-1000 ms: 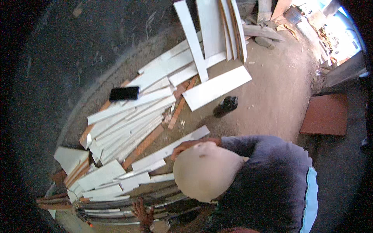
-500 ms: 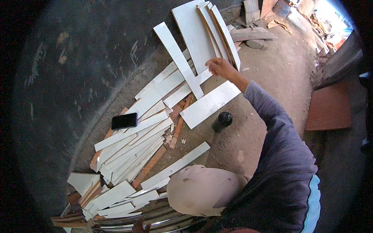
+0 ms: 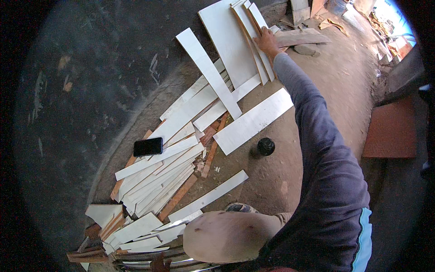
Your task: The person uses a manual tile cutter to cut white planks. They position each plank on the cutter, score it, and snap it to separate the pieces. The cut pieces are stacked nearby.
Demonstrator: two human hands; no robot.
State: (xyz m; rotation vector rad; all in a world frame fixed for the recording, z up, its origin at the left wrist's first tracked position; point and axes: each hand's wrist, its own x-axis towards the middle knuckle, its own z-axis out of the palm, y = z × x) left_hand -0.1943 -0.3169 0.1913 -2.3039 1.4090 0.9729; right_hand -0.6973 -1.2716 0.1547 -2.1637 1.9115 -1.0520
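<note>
Well to the left of both hands a dark wall (image 3: 50, 109) fills the side, and at its foot, left of the left hand, lie some brown wood pieces (image 3: 86, 256) with a broad white offcut (image 3: 105, 213) just above them. The left hand (image 3: 159, 263) shows only as a dim brown shape at the lower edge, beside dark strips (image 3: 140, 255) that run past it; whether it is spread or grasping I cannot tell. Up and to its left, short white pieces (image 3: 138, 228) overlap one another, and farther up from that hand a fan of white strips (image 3: 152, 183) spreads over the ground, a black phone (image 3: 148, 147) resting at its upper end. A reddish-brown strip (image 3: 177, 198) lies along the fan's right side, above the left hand. Left of the right hand, a long white board (image 3: 208, 72) slants down, and between it and the hand a large white panel (image 3: 229, 50) leans back. Below the right hand a wide white board (image 3: 253, 121) lies on the earth, with a dark round object (image 3: 266, 146) farther below. The right hand (image 3: 268, 43) has its fingers bent closely around the edge of the outermost narrow board (image 3: 257, 16), whose upper part rises above the knuckles beside other narrow boards (image 3: 247, 38). Just right of this hand lie a weathered plank (image 3: 306, 36) and a stone (image 3: 307, 50); well to the right and lower sits a red-brown panel (image 3: 390, 129).
</note>
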